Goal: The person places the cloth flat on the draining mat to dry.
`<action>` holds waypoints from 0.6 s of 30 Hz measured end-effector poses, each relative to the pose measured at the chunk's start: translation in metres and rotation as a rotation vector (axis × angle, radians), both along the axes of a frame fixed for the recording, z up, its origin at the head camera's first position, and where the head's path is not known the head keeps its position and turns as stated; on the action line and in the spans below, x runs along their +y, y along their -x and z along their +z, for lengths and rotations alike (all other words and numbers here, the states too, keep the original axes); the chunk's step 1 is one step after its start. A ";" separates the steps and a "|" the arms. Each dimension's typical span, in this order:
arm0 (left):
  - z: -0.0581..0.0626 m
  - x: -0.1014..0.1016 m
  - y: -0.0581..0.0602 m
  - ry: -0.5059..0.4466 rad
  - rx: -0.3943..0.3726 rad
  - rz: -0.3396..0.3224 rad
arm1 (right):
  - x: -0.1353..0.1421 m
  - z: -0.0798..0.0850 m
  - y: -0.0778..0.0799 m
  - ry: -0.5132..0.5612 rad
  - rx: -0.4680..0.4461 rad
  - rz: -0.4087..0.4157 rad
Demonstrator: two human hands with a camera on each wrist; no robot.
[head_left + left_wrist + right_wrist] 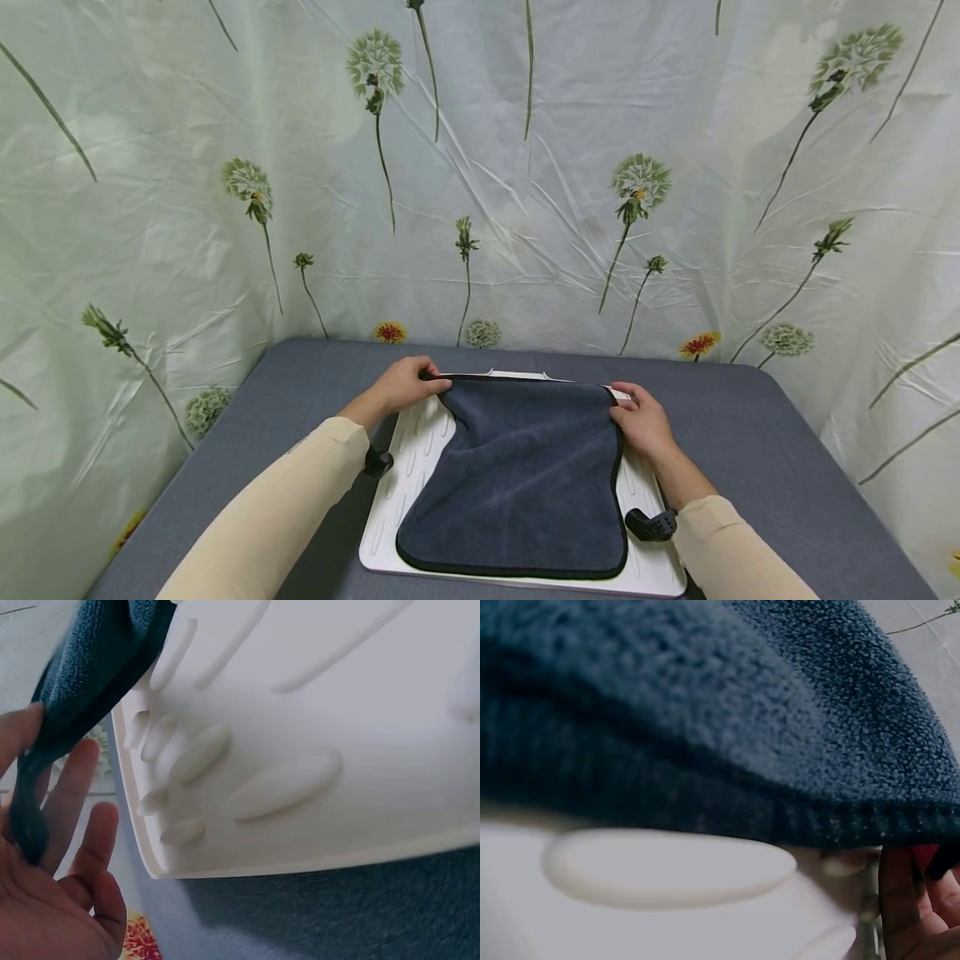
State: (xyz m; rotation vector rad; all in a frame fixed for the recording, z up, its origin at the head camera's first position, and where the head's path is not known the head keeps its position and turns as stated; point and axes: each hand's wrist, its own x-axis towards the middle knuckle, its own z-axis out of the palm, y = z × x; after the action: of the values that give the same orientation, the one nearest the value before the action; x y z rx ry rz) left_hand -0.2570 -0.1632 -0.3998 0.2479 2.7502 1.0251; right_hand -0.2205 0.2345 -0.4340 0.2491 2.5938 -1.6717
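Note:
A dark blue plush cloth [525, 475] with black edging lies spread over a white tray [384, 521] that has raised oval ridges. At the cloth's far left corner my left hand [401, 386] pinches the edge. In the left wrist view, a bunched bit of cloth [97, 667] runs between the thumb and fingers of that hand [64, 889]. My right hand [643, 423] grips the far right corner, its fingertips at the black border. The right wrist view is mostly filled by the cloth [705, 697], with part of the right hand [919, 915] low at the right.
Under the tray is a table with a grey-blue cover [738, 450]. A pale curtain [525, 200] printed with dandelions hangs behind it and along both sides. Black wrist devices [651, 525] sit close to the tray's sides.

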 end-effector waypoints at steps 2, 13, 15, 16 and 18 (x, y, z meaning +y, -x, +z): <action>-0.002 0.000 0.000 -0.038 -0.016 0.008 | -0.001 0.001 0.000 0.013 -0.002 0.001; -0.019 0.002 -0.002 -0.213 -0.107 0.055 | -0.007 0.004 0.010 -0.027 0.008 0.005; -0.020 0.003 -0.002 -0.224 -0.119 0.059 | -0.008 0.003 0.012 -0.025 0.017 0.002; -0.020 0.003 -0.003 -0.227 -0.122 0.059 | -0.009 0.003 0.012 -0.024 0.020 0.002; -0.020 0.003 -0.003 -0.233 -0.122 0.054 | -0.010 0.003 0.013 -0.020 0.017 -0.003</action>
State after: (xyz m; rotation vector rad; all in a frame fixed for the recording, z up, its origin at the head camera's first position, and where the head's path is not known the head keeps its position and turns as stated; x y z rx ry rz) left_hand -0.2542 -0.1604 -0.4197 0.1405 2.5413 1.3299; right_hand -0.2335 0.2248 -0.4309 0.2415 2.6245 -1.6575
